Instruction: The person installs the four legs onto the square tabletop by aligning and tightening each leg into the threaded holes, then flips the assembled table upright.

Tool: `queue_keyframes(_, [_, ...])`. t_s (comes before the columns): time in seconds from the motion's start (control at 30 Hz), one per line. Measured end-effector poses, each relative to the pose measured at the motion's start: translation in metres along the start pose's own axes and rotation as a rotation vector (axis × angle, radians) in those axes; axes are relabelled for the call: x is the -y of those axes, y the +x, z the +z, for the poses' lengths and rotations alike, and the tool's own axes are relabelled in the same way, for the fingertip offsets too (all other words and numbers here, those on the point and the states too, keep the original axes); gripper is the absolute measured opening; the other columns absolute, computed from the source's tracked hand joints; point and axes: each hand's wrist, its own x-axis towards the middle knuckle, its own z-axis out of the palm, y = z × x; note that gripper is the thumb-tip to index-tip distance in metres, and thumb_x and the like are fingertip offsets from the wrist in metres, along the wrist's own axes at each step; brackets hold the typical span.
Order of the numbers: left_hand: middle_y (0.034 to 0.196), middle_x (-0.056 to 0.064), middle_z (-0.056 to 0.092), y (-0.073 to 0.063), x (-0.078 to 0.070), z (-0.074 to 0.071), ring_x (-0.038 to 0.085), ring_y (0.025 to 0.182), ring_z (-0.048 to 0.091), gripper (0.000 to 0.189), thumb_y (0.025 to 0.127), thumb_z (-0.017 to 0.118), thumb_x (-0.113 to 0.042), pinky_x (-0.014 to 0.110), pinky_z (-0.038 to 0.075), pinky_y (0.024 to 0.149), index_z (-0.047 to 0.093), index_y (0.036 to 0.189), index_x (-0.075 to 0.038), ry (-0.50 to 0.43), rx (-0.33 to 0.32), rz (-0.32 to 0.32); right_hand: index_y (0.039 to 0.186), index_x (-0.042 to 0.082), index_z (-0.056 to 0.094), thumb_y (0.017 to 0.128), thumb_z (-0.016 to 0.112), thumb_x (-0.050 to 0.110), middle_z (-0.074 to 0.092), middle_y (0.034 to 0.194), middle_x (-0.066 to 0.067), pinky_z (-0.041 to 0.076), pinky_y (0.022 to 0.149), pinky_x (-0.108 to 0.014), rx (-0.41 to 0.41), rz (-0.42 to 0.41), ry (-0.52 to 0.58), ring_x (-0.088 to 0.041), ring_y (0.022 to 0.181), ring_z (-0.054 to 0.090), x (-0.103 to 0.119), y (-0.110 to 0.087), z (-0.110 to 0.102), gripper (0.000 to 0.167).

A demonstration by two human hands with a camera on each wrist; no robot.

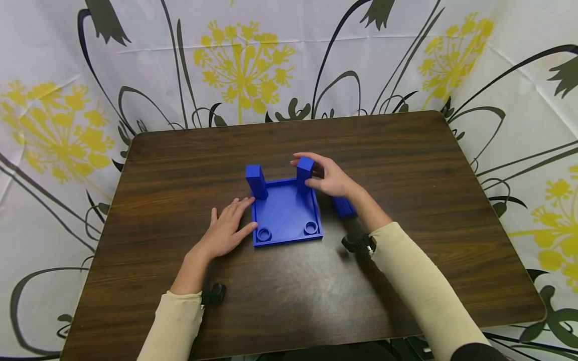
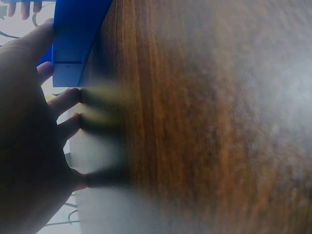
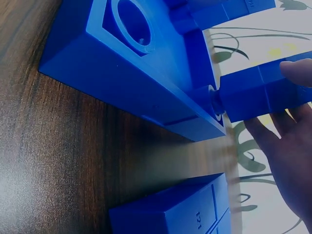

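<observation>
A blue square base (image 1: 284, 213) with a raised rim lies on the table, with round sockets at its two near corners. My right hand (image 1: 331, 179) grips a blue square post (image 1: 304, 169) between thumb and fingers at the far right corner. In the right wrist view, the held post (image 3: 263, 90) points its narrower peg end at the corner's socket ring (image 3: 214, 105). Another blue post (image 1: 256, 179) stands upright at the far left corner. My left hand (image 1: 223, 231) has its fingers spread, with thumb and fingertips against the base's left side.
Beside the base, partly behind the right forearm, more blue block pieces (image 1: 344, 206) lie on the table; one piece (image 3: 180, 209) carries raised digits. The brown wooden table (image 1: 180, 165) meets a floral cloth (image 1: 289, 60) at its far edge.
</observation>
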Motion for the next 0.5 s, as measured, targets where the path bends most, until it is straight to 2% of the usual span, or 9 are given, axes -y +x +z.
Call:
queue_keyframes(0.2, [0.161,0.006,0.022,0.0,0.0,0.001,0.031,0.149,0.009,0.068,0.099,0.044,-0.057,0.072,-0.004,0.105,0.018,0.157,-0.031,-0.003,0.004,-0.002,0.137,-0.009,0.047,0.084,0.063,-0.015,0.055,0.132,-0.029,0.037,0.105,-0.053,0.002,0.018,-0.038,-0.038,0.126,0.052,0.023,-0.002,0.002,0.055])
queue_keyframes(0.33, [0.161,0.006,0.022,0.0,0.0,0.0,0.03,0.149,0.009,0.069,0.099,0.043,-0.058,0.073,-0.004,0.105,0.019,0.157,-0.031,-0.002,0.003,-0.002,0.134,-0.005,0.05,0.085,0.067,-0.01,0.056,0.13,-0.027,0.041,0.102,-0.054,-0.041,0.076,-0.033,-0.037,0.123,0.053,0.008,-0.001,0.001,0.052])
queue_keyframes(0.5, [0.161,0.007,0.022,0.0,-0.001,-0.001,0.031,0.149,0.01,0.069,0.099,0.044,-0.057,0.073,-0.004,0.105,0.019,0.157,-0.03,0.0,0.001,-0.001,0.129,-0.003,0.051,0.084,0.071,-0.005,0.059,0.124,-0.021,0.048,0.096,-0.048,-0.094,0.113,-0.046,-0.032,0.116,0.057,-0.009,0.001,0.0,0.049])
